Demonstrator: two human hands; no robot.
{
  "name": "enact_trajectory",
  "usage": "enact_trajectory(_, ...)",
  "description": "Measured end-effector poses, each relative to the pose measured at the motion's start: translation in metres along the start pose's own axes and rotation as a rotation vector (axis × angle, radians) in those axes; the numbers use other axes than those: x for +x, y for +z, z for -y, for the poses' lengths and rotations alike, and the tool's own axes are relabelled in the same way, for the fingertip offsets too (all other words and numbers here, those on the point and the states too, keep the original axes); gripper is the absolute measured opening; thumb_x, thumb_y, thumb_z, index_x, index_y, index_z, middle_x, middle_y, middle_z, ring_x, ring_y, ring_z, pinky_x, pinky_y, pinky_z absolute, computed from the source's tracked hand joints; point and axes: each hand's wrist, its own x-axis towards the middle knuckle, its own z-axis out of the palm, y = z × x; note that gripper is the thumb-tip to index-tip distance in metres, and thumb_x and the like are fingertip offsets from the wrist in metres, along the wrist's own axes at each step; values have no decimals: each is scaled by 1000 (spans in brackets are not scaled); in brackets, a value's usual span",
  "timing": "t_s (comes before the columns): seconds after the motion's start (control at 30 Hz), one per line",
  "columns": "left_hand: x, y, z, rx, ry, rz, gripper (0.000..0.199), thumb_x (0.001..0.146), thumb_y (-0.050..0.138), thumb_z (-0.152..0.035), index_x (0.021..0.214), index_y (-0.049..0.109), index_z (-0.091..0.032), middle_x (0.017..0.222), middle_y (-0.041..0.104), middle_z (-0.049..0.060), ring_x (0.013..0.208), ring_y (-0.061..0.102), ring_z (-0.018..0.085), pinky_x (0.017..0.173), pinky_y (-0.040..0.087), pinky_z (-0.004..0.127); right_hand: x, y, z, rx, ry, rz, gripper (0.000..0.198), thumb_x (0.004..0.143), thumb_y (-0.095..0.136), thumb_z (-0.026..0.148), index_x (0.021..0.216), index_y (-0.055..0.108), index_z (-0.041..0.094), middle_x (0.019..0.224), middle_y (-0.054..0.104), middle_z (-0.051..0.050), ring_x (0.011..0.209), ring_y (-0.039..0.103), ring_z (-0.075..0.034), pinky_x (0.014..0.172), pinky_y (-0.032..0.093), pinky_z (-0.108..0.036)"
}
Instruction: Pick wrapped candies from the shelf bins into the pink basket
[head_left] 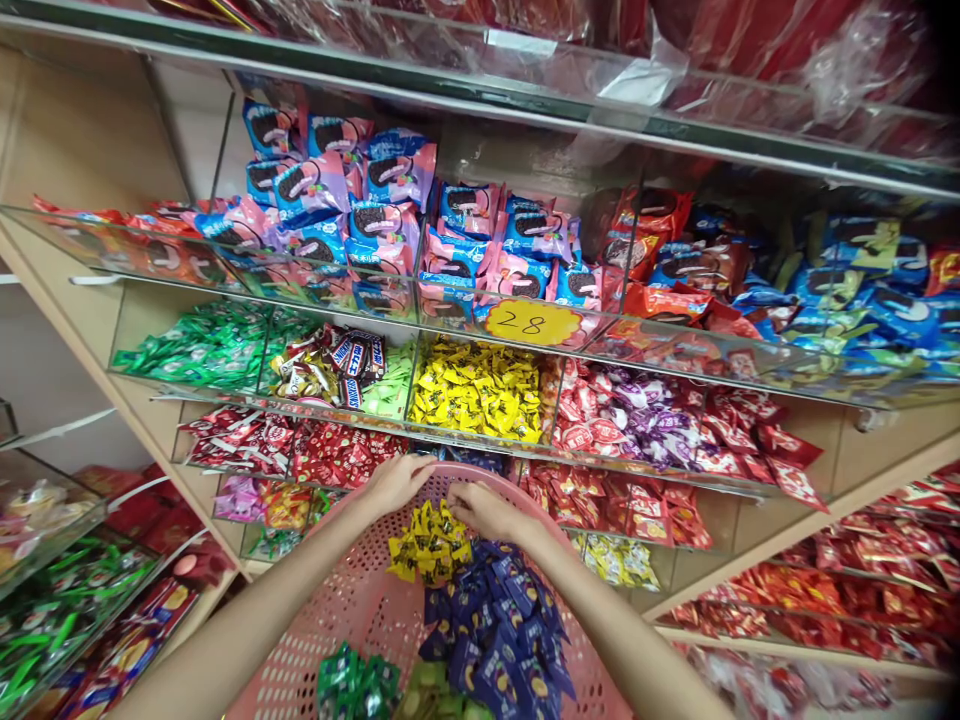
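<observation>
A pink perforated plastic basket (360,590) is in front of me, tilted toward the shelves. My left hand (399,482) is closed on its far rim. Inside the basket, beside the far rim, my right hand (484,508) has its fingers curled at the edge of a heap of yellow-wrapped candies (429,545). Whatever its fingers hold is hidden. Dark purple-blue wrapped candies (502,630) fill the basket's right side. Green-wrapped candies (358,685) lie lower left, and some olive-green packets (435,692) show at the bottom.
Behind the basket, a shelf compartment holds yellow candies (480,392). Around it are green candies (202,345), Snickers bars (358,362) and purple-white candies (652,410). Cookie packs (382,235) stand above, behind a clear front bearing a yellow "28" tag (532,322). Angled shelves flank both sides.
</observation>
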Motion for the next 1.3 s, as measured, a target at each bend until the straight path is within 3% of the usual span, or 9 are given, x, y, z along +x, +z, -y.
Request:
enact_trajectory(0.2,1,1,2,3,4,4,43,84,32,-48,115,56,-31,111,62,-2,100,57,17,82,42,23,0,8,3,-104,-27,67,13,80,43,13,71,51,16,67,54,1,60,43,-9,56,28,-20)
enact_trajectory(0.57,-1,0,1,1,13,-3,42,85,31,-48,114,57,-32,110,63,-3,101,57,16,84,40,22,2,18,9,-314,48,104,14,83,42,16,82,56,18,82,62,-4,76,55,-14,62,32,-23)
enact_trajectory(0.9,-1,1,0,2,-8,0,43,84,31,-48,116,55,-31,111,63,-2,102,56,16,86,40,22,3,16,12,-346,72,-69,18,86,41,28,85,56,19,89,61,-5,81,56,-15,65,35,-23)
enact_trajectory(1.3,-2,2,2,60,35,-10,42,86,31,-46,118,53,-31,108,63,1,97,58,18,80,42,25,-17,7,10,-135,110,-325,28,89,38,34,74,55,18,76,60,-3,69,54,-13,62,34,-22)
